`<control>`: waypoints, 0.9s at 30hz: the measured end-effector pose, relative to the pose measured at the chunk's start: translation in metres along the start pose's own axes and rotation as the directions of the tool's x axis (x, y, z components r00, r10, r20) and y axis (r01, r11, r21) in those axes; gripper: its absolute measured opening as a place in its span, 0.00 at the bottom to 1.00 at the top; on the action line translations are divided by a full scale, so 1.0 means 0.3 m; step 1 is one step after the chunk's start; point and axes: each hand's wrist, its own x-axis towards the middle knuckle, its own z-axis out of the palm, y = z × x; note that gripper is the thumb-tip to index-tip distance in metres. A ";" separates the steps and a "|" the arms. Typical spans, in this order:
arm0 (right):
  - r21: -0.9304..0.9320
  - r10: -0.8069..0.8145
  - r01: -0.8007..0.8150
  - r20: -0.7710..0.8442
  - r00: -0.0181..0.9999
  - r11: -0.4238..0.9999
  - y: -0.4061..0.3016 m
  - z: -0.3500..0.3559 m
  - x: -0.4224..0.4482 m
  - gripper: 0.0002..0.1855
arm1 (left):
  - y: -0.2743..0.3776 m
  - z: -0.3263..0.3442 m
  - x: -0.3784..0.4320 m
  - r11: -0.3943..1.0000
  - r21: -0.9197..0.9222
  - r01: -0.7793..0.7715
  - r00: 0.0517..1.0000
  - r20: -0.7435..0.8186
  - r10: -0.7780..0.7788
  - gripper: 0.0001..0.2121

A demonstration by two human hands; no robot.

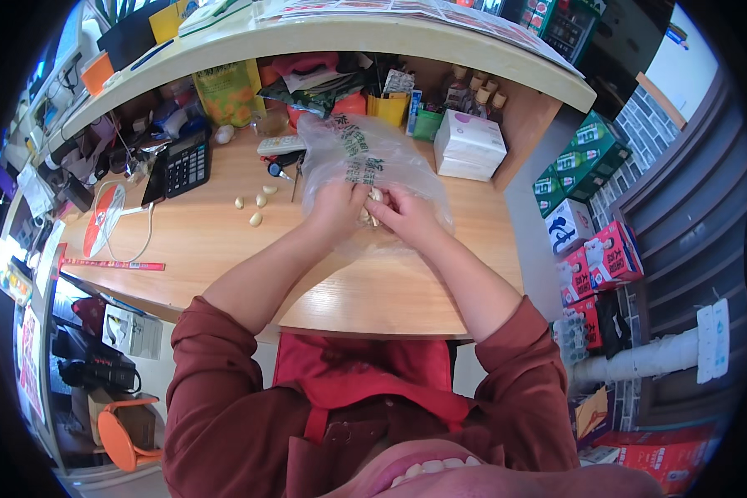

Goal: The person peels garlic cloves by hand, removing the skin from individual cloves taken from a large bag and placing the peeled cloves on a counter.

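Note:
Above a clear plastic bag [404,149] with dark green print, both hands meet at a pale garlic piece [372,215], mostly hidden by the fingers. My left hand [341,202] grips its left side, fingers bent inward. From the right, my right hand [408,211] pinches it with thumb and fingertips. The bag spreads crumpled on the wooden desk [373,299] under and around both hands. Left of the bag lie several peeled garlic cloves [256,219], apart from one another. A whole garlic bulb [224,134] appears to sit farther back, beside the yellow-green pouch [227,93].
A calculator [187,165], a remote control [280,145] and keys [277,169] lie behind the cloves. A red-and-white hand fan [104,221] is at left. Tissue packs [471,143] stand back right under the raised counter [373,34]. Stacked cartons [610,255] line the floor at right.

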 end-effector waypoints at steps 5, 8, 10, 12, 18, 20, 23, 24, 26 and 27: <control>0.208 -0.019 0.029 -0.050 0.999 0.978 -0.006 0.012 -0.007 0.19 | 0.025 -0.011 -0.003 0.997 0.029 0.066 0.998 -0.010 -0.066 0.13; 0.142 -0.074 0.095 -0.151 0.986 0.985 -0.008 0.023 -0.015 0.20 | 0.032 -0.010 -0.002 0.999 0.009 0.041 0.999 -0.003 -0.041 0.14; 0.090 -0.175 0.201 -0.236 0.956 0.976 0.000 0.043 -0.008 0.20 | 0.014 -0.008 0.006 0.998 0.052 -0.021 0.999 0.029 0.020 0.15; 0.031 -0.175 0.188 -0.247 0.953 0.982 -0.012 0.038 -0.014 0.20 | 0.013 -0.013 0.011 0.994 0.099 -0.046 0.997 0.069 0.039 0.17; 0.342 0.261 -0.244 -0.006 0.965 0.908 -0.074 0.028 -0.013 0.25 | 0.002 0.010 0.017 0.982 0.188 0.016 1.000 0.011 -0.019 0.17; 0.407 0.252 -0.224 -0.015 0.968 0.886 -0.063 0.027 -0.015 0.26 | 0.021 0.009 0.018 0.985 0.172 -0.006 1.000 -0.001 0.006 0.16; 0.360 0.110 -0.057 -0.129 0.986 0.931 -0.043 0.037 -0.011 0.25 | 0.022 0.003 0.021 0.981 0.194 -0.030 0.999 0.031 0.025 0.16; 0.340 0.091 -0.032 -0.159 0.983 0.940 -0.042 0.036 -0.011 0.25 | 0.015 0.002 0.019 0.975 0.206 -0.079 0.996 0.044 0.072 0.17; 0.343 0.090 -0.027 -0.170 0.981 0.939 -0.040 0.031 -0.012 0.24 | -0.003 0.001 0.014 0.957 0.228 -0.177 0.984 0.073 0.165 0.18; 0.368 0.106 -0.043 -0.154 0.982 0.929 -0.042 0.026 -0.011 0.23 | 0.003 0.002 0.016 0.977 0.185 -0.108 0.993 0.058 0.099 0.18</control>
